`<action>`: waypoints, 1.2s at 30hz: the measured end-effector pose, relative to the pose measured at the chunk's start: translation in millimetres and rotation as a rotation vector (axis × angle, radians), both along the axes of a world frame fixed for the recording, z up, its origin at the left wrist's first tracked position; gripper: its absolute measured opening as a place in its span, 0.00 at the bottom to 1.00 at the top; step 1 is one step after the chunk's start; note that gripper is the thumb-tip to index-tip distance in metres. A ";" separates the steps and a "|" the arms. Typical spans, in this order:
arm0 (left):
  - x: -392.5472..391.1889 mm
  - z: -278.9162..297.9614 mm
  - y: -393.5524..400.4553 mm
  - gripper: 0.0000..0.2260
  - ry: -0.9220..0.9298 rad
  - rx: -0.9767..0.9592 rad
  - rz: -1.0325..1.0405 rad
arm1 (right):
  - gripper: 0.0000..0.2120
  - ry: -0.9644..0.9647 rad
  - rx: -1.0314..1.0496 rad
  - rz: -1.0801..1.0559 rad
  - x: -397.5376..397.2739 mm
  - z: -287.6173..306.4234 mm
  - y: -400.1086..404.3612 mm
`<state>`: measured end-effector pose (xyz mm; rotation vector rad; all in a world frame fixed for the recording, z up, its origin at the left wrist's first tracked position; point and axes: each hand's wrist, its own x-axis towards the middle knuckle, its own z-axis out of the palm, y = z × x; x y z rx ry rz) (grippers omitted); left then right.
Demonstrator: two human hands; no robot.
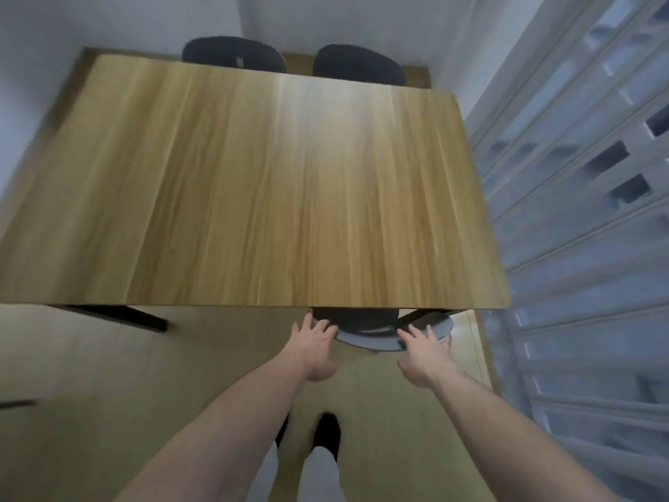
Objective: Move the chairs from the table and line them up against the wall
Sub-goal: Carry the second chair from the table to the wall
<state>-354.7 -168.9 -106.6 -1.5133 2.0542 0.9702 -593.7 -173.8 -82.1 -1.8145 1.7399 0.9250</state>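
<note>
Reaching for the near chair [376, 333], tucked under the tabletop [253, 182] at its near edge by the right corner. My left hand [314, 351] and right hand [424, 353] are both spread wide on the backrest, no real grip yet. Best to curl fingers round both ends and pull straight back. 2 more chairs [233, 52] wait at the far edge.

A: Chairs?
B: Three dark ones: near chair [376, 333], far left chair [233, 54], far right chair [358, 65].
A: Rest?
B: One wooden counter [253, 193], left hand [314, 347], right hand [427, 355].
</note>
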 end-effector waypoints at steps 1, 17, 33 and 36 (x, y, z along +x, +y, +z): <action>-3.3 -4.2 0.0 0.35 0.001 -0.009 0.008 | 0.30 0.008 0.019 0.028 -4.0 -9.3 -2.9; -26.4 -40.6 8.2 0.19 0.118 -0.141 0.191 | 0.24 -0.108 -0.105 0.266 -10.2 -43.0 0.8; 98.7 -20.7 91.5 0.16 0.091 -0.110 0.111 | 0.19 -0.216 -0.115 0.231 109.6 -27.2 123.2; 128.5 -16.2 106.4 0.17 0.070 -0.096 0.065 | 0.20 -0.218 -0.109 0.221 143.1 -25.7 150.1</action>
